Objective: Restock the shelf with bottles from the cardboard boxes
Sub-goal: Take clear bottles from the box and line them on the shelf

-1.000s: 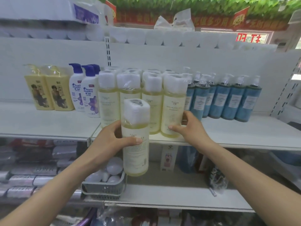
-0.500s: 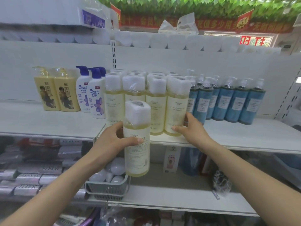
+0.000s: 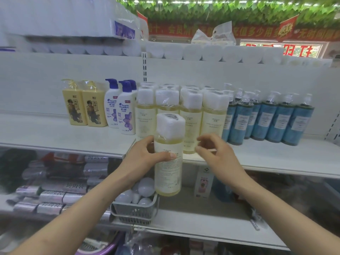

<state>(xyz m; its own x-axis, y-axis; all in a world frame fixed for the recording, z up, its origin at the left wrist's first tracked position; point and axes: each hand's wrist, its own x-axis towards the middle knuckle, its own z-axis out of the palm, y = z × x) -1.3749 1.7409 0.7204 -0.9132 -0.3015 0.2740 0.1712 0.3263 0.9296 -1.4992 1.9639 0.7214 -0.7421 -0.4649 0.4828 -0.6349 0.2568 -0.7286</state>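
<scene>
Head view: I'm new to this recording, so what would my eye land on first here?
The pale yellow bottle in the centre, white-wrapped cap up, is gripped by the left hand in front of the shelf. The right hand hovers just right of it, blurred, holding nothing. Behind stand matching yellow bottles, with blue bottles to their right.
</scene>
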